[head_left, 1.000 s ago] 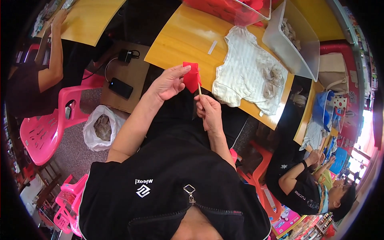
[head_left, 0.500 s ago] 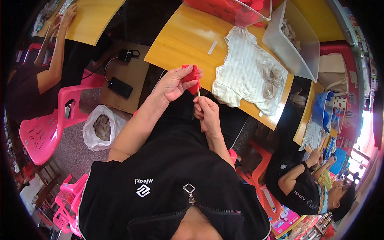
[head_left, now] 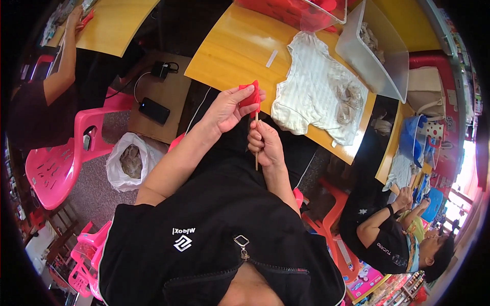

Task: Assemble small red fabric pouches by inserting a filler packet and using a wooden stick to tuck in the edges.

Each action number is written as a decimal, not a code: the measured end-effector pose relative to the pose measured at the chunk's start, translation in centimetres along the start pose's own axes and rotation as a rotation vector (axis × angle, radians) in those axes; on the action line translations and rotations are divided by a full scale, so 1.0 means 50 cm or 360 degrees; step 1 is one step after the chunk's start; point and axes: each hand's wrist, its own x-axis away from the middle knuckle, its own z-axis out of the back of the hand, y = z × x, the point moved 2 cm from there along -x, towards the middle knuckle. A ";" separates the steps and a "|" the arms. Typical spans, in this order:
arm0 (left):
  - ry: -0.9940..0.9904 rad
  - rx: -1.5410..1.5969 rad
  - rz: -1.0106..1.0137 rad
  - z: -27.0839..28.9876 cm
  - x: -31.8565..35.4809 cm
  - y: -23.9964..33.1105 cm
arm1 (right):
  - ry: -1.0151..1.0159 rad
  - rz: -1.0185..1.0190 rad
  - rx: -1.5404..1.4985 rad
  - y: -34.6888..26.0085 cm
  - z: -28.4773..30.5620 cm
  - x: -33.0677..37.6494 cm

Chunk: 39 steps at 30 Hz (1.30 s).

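Observation:
In front of my chest, my left hand [head_left: 229, 108] pinches a small red piece of cloth [head_left: 250, 93] between thumb and fingers. A thin wooden stick [head_left: 256, 162] runs upright below it, its upper end meeting the lower part of the red cloth. Round the stick my right hand [head_left: 266, 143] is closed, just under the left one. Whether the cloth is fixed to the stick cannot be made out. Beyond my hands, a white garment [head_left: 309, 89] lies spread on the yellow table [head_left: 224, 53], with a clear plastic bag [head_left: 349, 104] on its right part.
A clear bin with red pieces [head_left: 286, 13] and a translucent bin [head_left: 372, 56] stand at the table's far side. To the left are a white sack [head_left: 122, 166], a phone [head_left: 154, 111] and a pink chair [head_left: 61, 166]. Co-workers sit left and right.
Both hands have shifted slightly right with the cloth and stick. The stick now stands straighter and shows below my right hand. The left co-worker's hands have moved, with something red there.

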 end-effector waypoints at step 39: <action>-0.0026 -0.0355 -0.0200 -0.055 0.025 0.019 | 0.0222 0.0517 0.0771 -0.039 -0.013 0.046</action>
